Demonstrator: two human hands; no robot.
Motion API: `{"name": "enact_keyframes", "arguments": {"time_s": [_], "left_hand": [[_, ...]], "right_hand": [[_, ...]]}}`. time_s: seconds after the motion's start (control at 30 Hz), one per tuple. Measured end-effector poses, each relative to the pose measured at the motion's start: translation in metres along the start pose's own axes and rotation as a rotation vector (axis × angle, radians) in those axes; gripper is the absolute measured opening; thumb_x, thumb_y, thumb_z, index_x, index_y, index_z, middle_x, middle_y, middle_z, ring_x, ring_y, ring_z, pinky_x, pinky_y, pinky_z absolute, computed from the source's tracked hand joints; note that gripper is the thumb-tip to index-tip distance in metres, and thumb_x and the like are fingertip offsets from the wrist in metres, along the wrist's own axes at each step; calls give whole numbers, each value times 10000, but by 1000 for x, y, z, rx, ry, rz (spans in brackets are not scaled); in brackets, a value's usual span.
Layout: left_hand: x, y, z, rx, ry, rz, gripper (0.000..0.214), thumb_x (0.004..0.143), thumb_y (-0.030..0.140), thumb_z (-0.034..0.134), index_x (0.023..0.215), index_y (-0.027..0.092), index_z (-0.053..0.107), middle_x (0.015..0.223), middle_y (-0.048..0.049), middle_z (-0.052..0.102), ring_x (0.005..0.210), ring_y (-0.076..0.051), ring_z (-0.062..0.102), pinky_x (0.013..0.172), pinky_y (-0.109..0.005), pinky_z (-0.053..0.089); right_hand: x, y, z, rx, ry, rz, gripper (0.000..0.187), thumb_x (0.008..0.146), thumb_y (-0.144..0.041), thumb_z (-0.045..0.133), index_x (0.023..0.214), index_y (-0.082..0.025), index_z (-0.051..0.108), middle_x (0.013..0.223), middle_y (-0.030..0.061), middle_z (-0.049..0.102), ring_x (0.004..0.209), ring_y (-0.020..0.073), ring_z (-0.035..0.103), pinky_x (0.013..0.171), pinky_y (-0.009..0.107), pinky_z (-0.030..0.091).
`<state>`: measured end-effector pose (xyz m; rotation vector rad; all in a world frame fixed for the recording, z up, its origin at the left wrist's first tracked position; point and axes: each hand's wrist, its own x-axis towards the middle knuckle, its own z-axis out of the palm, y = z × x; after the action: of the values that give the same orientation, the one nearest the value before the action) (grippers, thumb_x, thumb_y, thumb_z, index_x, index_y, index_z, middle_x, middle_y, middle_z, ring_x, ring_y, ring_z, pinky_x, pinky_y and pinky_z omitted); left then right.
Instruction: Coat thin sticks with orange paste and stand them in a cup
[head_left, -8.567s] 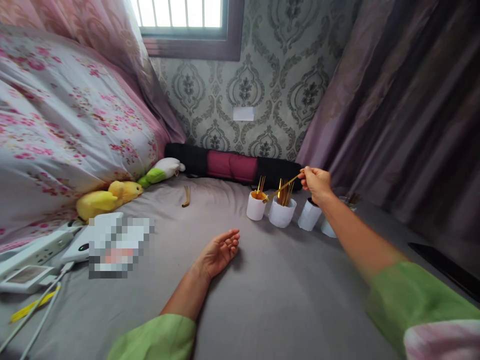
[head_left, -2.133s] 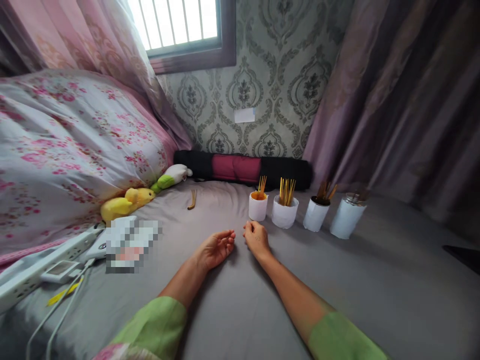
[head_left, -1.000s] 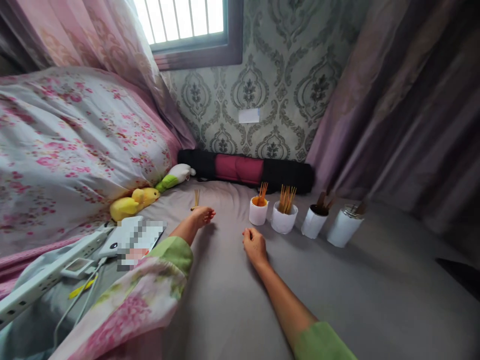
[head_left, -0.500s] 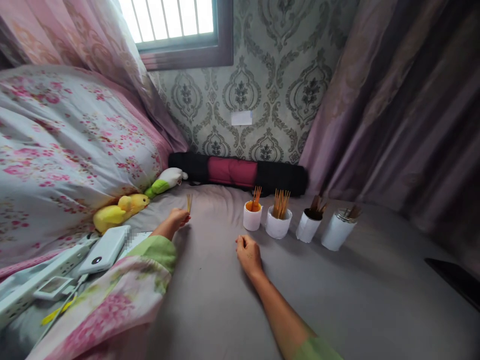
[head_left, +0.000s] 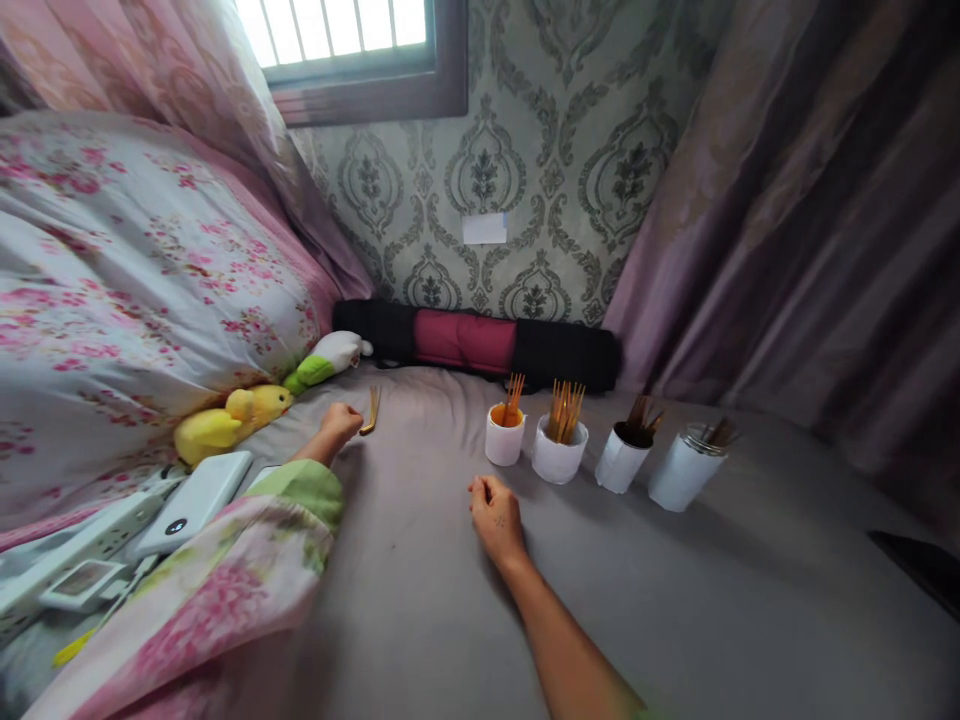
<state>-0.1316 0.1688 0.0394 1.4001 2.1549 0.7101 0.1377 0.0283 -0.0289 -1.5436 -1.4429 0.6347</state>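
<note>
My left hand (head_left: pixel 341 424) reaches out over the grey sheet with its fingers curled closed; nothing shows in them. Just right of its fingertips are thin golden sticks or a bent golden piece (head_left: pixel 373 408), too small to make out; I cannot tell whether the fingers touch it. My right hand (head_left: pixel 497 515) rests on the sheet, loosely closed, with no object visible in it. Beyond and right of it stand a small white cup with an orange inside (head_left: pixel 504 445), a wider white cup (head_left: pixel 559 462), a dark-mouthed white cup (head_left: pixel 621 465) and a white-wrapped jar (head_left: pixel 684 480), all with thin sticks upright inside.
A black and maroon roll (head_left: pixel 465 340) lies along the wall. To the left are a yellow plush toy (head_left: pixel 225 425), a white and green plush (head_left: pixel 330 355), a white power bank (head_left: pixel 196 503) and a power strip (head_left: pixel 82 545). A dark flat object (head_left: pixel 915 570) lies far right.
My left hand has drawn back a little to the left, away from the golden piece, which stays near its place. My right hand rests where it was. The view has shifted slightly.
</note>
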Motion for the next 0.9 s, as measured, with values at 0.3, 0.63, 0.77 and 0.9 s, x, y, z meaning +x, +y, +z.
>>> {"name": "enact_keyframes", "arguments": {"time_s": [0.3,0.63,0.77,0.9], "left_hand": [[5,5,3,119,71,75,134,562,45,601,549,163,540,551,-49,523,754,-246,578,658,-301,403],[17,1,24,273,49,117,35,630,119,580,656,142,587,748,-139,634,856,-288,598,704,-323,425],[20,1,29,346,36,131,125,659,132,551,758,111,623,866,-175,645,925,-297,593,731,-321,434],[20,0,33,399,28,130,205,669,119,521,831,89,643,917,-196,646,935,-300,598,732,-320,444]], "right_hand": [[2,-5,-3,-41,-30,9,317,856,-336,371,748,-185,628,626,28,632,543,134,544,513,211,341],[2,-6,-2,-46,-37,33,307,860,-330,375,746,-196,627,637,25,637,564,132,551,540,206,346],[1,-7,-3,-61,-34,31,300,860,-321,382,744,-191,626,636,22,637,566,126,549,553,203,343],[1,-8,-3,-67,-32,35,297,862,-315,384,744,-190,626,641,22,639,588,123,558,563,197,340]]}}
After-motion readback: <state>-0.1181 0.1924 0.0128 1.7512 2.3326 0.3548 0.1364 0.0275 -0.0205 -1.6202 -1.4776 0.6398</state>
